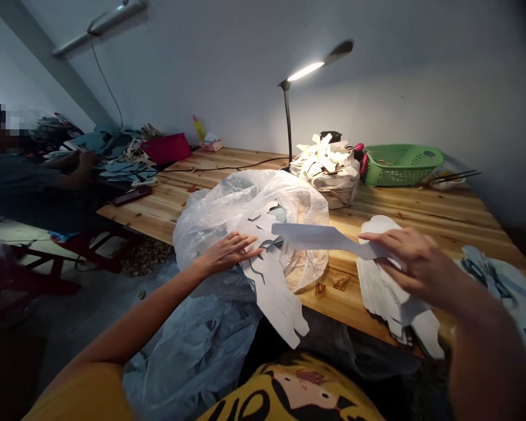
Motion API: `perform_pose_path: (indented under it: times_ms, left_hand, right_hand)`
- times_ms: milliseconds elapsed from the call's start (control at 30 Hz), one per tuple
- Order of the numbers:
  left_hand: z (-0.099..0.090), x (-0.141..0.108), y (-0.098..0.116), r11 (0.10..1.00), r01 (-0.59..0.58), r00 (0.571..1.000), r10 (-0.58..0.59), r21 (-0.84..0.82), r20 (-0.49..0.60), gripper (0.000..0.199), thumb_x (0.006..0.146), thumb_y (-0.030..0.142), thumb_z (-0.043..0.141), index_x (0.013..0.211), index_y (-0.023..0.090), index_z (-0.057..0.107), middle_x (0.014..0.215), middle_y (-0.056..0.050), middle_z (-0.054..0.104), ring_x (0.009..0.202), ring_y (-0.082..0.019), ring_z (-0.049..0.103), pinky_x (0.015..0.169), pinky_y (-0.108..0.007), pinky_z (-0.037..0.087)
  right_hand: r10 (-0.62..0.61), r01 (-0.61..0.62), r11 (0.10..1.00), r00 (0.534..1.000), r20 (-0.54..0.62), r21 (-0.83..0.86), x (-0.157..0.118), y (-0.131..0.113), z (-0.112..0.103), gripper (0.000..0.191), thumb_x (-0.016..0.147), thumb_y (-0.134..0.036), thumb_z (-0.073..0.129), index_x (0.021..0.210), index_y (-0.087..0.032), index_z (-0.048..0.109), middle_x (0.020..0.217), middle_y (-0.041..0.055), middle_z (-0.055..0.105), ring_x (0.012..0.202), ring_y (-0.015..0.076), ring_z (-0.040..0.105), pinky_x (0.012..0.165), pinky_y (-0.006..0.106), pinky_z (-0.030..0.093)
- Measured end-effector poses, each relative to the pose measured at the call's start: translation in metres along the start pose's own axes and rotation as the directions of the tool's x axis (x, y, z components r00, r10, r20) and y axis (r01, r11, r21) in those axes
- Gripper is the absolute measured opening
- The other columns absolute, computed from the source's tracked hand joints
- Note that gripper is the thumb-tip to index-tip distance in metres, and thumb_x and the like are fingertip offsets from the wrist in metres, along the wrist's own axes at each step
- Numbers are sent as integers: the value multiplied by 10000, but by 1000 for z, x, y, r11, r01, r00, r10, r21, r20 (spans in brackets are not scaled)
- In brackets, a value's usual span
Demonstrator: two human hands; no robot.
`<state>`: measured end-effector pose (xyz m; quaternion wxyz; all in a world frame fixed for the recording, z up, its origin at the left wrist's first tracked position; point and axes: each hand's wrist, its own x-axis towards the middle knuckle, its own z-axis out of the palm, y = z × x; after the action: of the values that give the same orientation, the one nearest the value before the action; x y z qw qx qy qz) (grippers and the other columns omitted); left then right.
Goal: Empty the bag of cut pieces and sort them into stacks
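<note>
Head view: one cutout (319, 237) in right hand (414, 263).

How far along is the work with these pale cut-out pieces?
Done looks like the stack of pale cut-out pieces on the wooden table. In hand: the right hand holds up one long piece. Left seems to be the more pieces under the left hand, lying on the plastic bag, though how many is hard to tell.

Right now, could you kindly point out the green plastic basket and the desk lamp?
Green plastic basket (398, 174), head view, front wall.
Desk lamp (288, 126), head view, upright stem.
</note>
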<state>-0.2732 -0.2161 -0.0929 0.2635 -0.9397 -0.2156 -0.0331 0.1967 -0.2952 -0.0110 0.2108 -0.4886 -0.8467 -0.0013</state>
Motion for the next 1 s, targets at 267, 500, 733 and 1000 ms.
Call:
perform_pose_path:
  times_ms: [267,500,733,1000]
  left_hand:
    - [7,10,4,898,54,978,-135,-437,-156,386,973,200,576,1271,429,662,1198,-40,706,1139,-177,659,1112,-413,470]
    - [-12,51,14,666,120,948,-297,-737,-115,318,961,268,617,1196,460,711,1236,-21,705,1143,-175,670,1180,-417,407]
    - [-15,102,49,761,263,797,-518,-593,-310,487,974,198,552,1442,325,517,1528,-131,438,1456,-305,387,1233,-590,227]
    - [4,134,105,-348,121,599,-722,-930,348,685,915,473,634,1476,167,389,1456,-169,531,1365,-328,507,1146,-458,425]
  right_hand:
    - [191,-165,974,967,168,-157,-10,96,40,455,753,-122,555,1113,-284,780,1265,179,655,1259,367,542,1013,597,420]
    - [224,-303,843,949,221,445,22,-57,96,587,904,-475,609,1410,-183,551,1322,165,640,1211,334,623,1038,490,499]
    - [503,-450,642,858,102,620,42,-131,153,921,653,-376,802,1437,-104,404,1363,225,564,1303,383,532,1072,502,466]
    - [614,-489,562,787,60,668,32,-123,174,961,658,-482,790,1455,-117,396,1494,236,463,1420,404,415,1169,543,371]
